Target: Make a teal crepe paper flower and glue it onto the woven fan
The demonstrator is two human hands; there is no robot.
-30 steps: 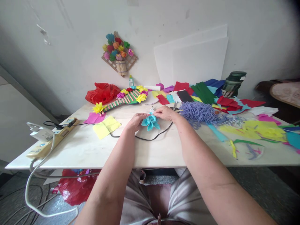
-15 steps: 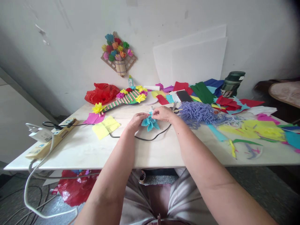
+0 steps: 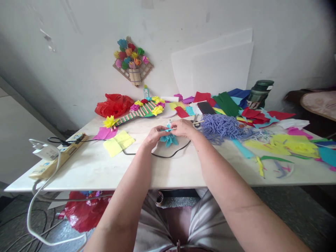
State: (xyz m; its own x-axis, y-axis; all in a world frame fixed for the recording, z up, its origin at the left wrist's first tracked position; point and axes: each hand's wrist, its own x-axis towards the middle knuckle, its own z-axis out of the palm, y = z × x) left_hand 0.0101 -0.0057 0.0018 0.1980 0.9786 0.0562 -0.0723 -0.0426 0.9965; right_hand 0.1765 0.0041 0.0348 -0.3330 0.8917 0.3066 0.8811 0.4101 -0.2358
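Observation:
A turquoise paper flower (image 3: pixel 169 140) with pointed petals is between my hands over the middle of the table. My left hand (image 3: pixel 155 135) is closed, its thumb and fingers pinching the flower's upper left edge. My right hand (image 3: pixel 183 128) is closed at the other side. From it a thin pale stick (image 3: pixel 198 122) juts out to the right, and its other end seems to show at the flower's top. Just beyond the fingers is a small white and blue thing (image 3: pixel 169 123) that I cannot make out. A black cord (image 3: pixel 170 156) loops under the flower.
Purple yarn (image 3: pixel 222 126) and scissors (image 3: pixel 195 120) lie right of my hands, with coloured paper (image 3: pixel 228 104) behind. Yellow squares (image 3: pixel 119 142), a flower-trimmed craft (image 3: pixel 136 112) and a power strip (image 3: pixel 59 155) are leftward. A dark green flask (image 3: pixel 259 94) stands at the back right.
My fingers have shifted slightly and the flower's top now folds up between them. The pale stick has turned a little, with more of it showing right of my right hand.

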